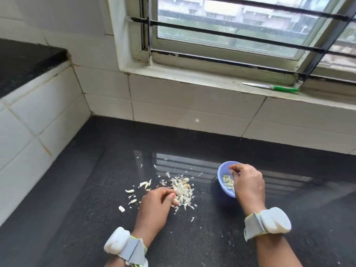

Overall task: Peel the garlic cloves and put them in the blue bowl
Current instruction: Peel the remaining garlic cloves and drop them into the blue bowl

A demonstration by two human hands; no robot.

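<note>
At lower right, the right hand (pixel 247 185) hovers loosely curled over the blue bowl (pixel 223 171) of peeled cloves (pixel 227 183), while the left hand (pixel 156 203) pinches into the skin pile (pixel 182 187) on the bench (pixel 269 189); few unpeeled cloves seem left.

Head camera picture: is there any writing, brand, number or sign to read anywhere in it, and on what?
None: no text can be read anywhere.
Blue bowl: plain, no label visible.
Green-handled knife on the window sill: no brand legible.
White wristbands: no marking visible.
Buildings beyond the window: too blurred to show any sign.
</note>
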